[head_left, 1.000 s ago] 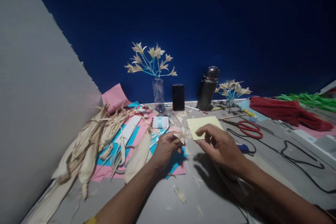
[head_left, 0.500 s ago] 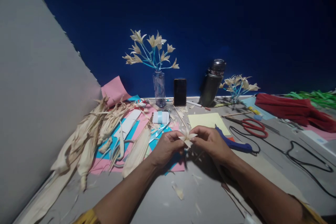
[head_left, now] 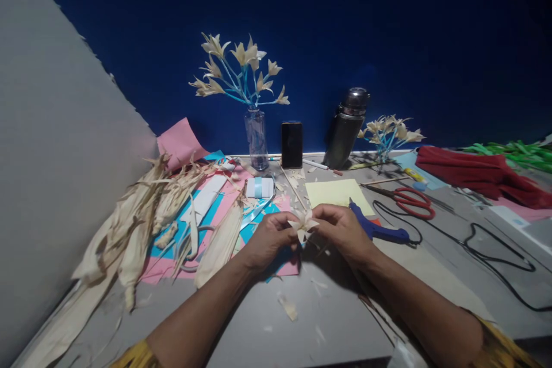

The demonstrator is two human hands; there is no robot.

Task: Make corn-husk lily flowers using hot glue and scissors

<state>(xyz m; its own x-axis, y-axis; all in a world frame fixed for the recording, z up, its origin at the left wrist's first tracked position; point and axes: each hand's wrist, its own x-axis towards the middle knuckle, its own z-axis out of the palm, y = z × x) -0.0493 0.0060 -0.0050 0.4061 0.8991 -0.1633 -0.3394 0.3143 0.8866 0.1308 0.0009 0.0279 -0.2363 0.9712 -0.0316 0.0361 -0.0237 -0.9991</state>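
A cream corn-husk flower point(head_left: 303, 225) with pointed petals is held up over the table between both hands. My left hand point(head_left: 272, 240) pinches its left side with thumb and fingers, and my right hand point(head_left: 338, 232) pinches a petal on the right. The underside of the flower is hidden. Just beside my right hand lies a blue glue gun point(head_left: 383, 233) with a black cord. Left of my left hand are dried corn husks point(head_left: 222, 241) on pink and blue paper. A ribbon roll point(head_left: 260, 187) in pale blue sits beyond that hand.
A clear bottle point(head_left: 257, 141) of husk flowers stands at the back beside a phone point(head_left: 292, 146). A dark flask point(head_left: 345, 131) and a second flower bunch point(head_left: 390, 132) are to their right. Red-handled scissors point(head_left: 414, 203), yellow paper point(head_left: 338, 195) and a red cloth point(head_left: 474, 175) lie on the right.
The view has shifted slightly, so everything sits a little further left and higher. Both hands keep their pinch on the flower, which has turned slightly.
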